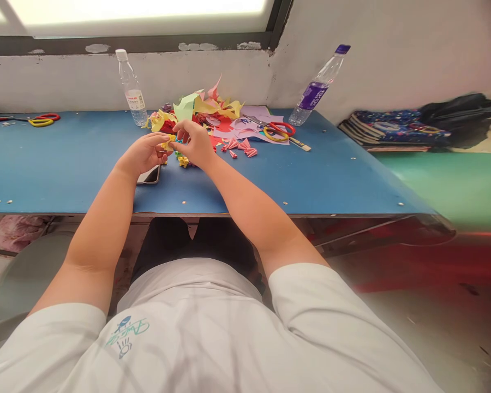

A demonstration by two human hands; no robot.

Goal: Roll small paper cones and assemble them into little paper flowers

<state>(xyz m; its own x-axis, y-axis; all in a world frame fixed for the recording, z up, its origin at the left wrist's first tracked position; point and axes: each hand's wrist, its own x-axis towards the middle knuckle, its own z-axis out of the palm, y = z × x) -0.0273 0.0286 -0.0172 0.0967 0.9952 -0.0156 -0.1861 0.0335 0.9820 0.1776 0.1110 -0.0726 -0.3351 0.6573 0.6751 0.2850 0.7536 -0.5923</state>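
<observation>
My left hand (145,153) and my right hand (193,143) meet over the blue table (65,164), both pinching one small yellow paper piece (167,143) between their fingertips. A little yellow folded piece (183,161) lies on the table just below my right hand. Several pink folded pieces (240,147) sit to the right of it. Behind my hands is a heap of coloured paper scraps (204,109). A phone (149,176) lies under my left wrist.
Red-and-yellow scissors (279,131) rest on purple paper at the back. More scissors (41,120) lie far left. Two plastic bottles stand by the wall, one with a white cap (131,90), one with a purple label (317,87). Folded fabric (396,128) lies on the right.
</observation>
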